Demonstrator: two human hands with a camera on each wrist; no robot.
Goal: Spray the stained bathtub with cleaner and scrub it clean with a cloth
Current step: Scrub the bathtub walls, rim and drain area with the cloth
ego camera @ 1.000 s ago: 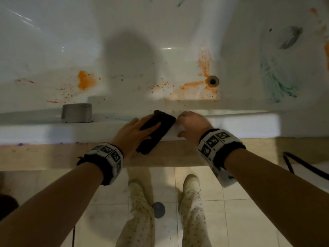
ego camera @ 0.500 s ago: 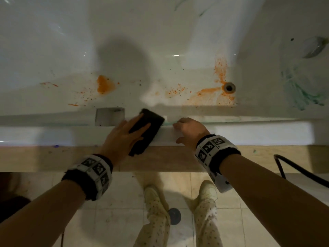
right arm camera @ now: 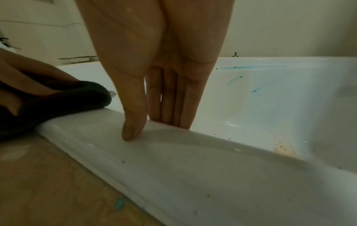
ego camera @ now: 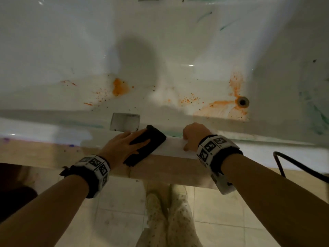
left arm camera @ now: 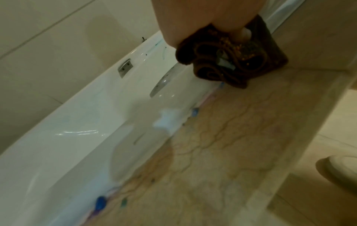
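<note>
The white bathtub (ego camera: 174, 148) carries orange stains (ego camera: 120, 89) on its floor and around the drain (ego camera: 242, 101), plus green smears (ego camera: 318, 118) at the right. A dark cloth (ego camera: 147, 145) lies across the near rim, just right of a metal plate (ego camera: 124, 122). My left hand (ego camera: 122, 147) presses flat on it with straight fingers. The left wrist view shows the cloth (left arm camera: 231, 64) bunched under the palm. My right hand (ego camera: 194, 136) rests on the rim beside the cloth (right arm camera: 67, 100). Its thumb is on top and its straight fingers (right arm camera: 170, 107) reach over the inner edge. No spray bottle is in view.
A beige marble ledge (ego camera: 178, 166) runs along the tub's front, with blue spots (left arm camera: 100, 203) near the rim. A black cable (ego camera: 293, 164) loops at the right. My legs (ego camera: 169, 220) stand on the tiled floor. A rounded white fixture (left arm camera: 338, 172) sits low at the right.
My left hand has slid the cloth leftward along the rim, closer to the metal plate. My right hand has also shifted left along the rim, away from the drain.
</note>
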